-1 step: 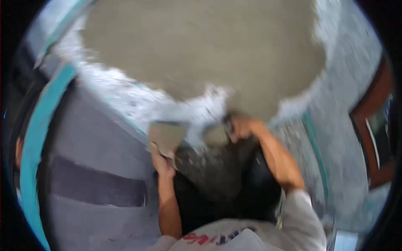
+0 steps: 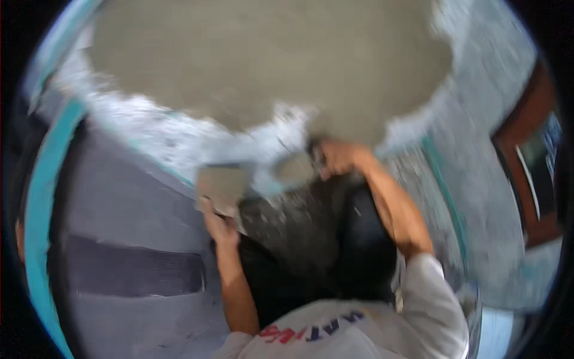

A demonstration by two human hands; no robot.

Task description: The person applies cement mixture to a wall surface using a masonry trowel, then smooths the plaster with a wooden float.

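Note:
My left hand is closed on the lower edge of a flat, squarish tan board, thumb lying over its face. To the right, my right hand grips the dark handle of a trowel, its fingers curled around it. Motion blurs the blade, so its outline is unclear. The trowel is at the lower edge of a broad patch of wet grey-brown plaster on the wall. A rough white and pale blue strip of old wall borders this patch.
My dark-clad knees are bent beneath my hands, with rough dark ground between them. On the left lies a grey floor with a dark purple strip and a turquoise edge. A brown-framed opening is at the right.
The whole view has shifted slightly, so wall, hands and floor sit a little further left and higher. Both hands keep their hold; little else differs.

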